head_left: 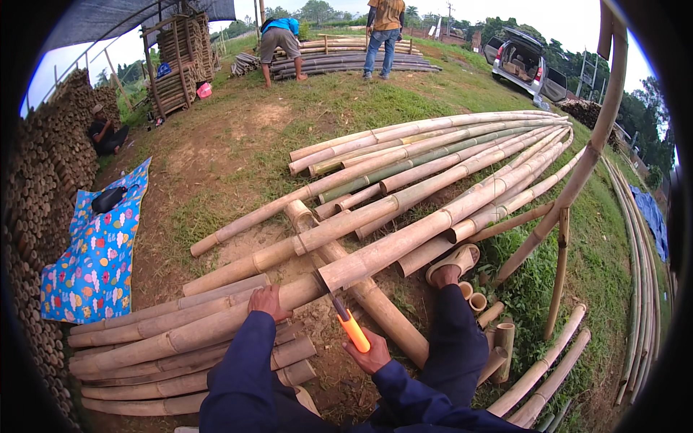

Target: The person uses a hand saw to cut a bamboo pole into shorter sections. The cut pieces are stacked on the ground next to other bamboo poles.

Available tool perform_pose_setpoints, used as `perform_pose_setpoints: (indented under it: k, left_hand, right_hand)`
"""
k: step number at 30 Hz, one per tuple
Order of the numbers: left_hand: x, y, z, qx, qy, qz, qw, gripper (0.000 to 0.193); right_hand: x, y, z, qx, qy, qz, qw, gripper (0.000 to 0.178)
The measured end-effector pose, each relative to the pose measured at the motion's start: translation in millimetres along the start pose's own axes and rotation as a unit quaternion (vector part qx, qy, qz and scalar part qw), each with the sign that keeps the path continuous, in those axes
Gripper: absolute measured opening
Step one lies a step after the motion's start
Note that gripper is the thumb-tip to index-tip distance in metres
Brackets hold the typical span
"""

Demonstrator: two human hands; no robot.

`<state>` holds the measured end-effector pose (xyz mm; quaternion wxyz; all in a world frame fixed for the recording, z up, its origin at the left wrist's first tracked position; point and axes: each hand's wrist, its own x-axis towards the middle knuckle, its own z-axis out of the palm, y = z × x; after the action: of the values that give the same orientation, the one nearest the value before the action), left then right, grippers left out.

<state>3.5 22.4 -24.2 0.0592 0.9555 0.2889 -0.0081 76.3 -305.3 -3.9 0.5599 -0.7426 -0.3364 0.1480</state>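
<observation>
My right hand (pixel 368 351) is wrapped round the orange handle of a hand saw (pixel 352 330). Its short visible dark blade points up toward the end of a thick bamboo pole (pixel 390 252). Against that end lies a bamboo piece (pixel 216 324) running left, darkened at its near end. Over this piece my left hand (pixel 268 302) presses down, fingers curled round its top. Both lie near a thick bamboo crosspiece (pixel 390 317) on the ground. How deep the blade sits, if at all, I cannot tell.
Long bamboo poles (pixel 433 151) fan out ahead; cut lengths (pixel 159 390) lie at lower left. A bamboo post (pixel 577 173) leans at right above short offcuts (pixel 504 339). A patterned blue mat (pixel 94 252) lies left. Two people (pixel 386 32) stand by far poles; another person (pixel 107 133) sits left.
</observation>
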Motion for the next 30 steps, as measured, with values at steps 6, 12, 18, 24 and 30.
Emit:
perform_pose_setpoints:
  k: [6, 12, 18, 24, 30]
  left_hand:
    - [-0.9, -0.5, 1.0, -0.006, 0.017, 0.006, 1.0, 0.084]
    - [-1.3, -2.7, 4.0, -0.01, 0.027, 0.012, 1.0, 0.084]
    - [0.5, -2.2, 4.1, -0.01, 0.02, 0.011, 1.0, 0.085]
    - [-0.3, -2.1, 2.6, -0.007, 0.012, 0.007, 1.0, 0.086]
    - [0.5, -3.7, 4.4, -0.008, 0.01, 0.012, 1.0, 0.086]
  right_hand:
    - [0.7, 0.8, -0.3, -0.01, 0.003, 0.0, 1.0, 0.033]
    - [0.8, 0.4, 0.4, -0.006, -0.001, 0.009, 1.0, 0.033]
    - [0.8, -0.1, 0.5, 0.002, -0.001, 0.008, 1.0, 0.034]
    - [1.5, -0.1, 0.9, -0.001, -0.003, 0.008, 1.0, 0.034]
    - [-0.7, -2.8, 0.4, 0.003, -0.002, 0.007, 1.0, 0.032]
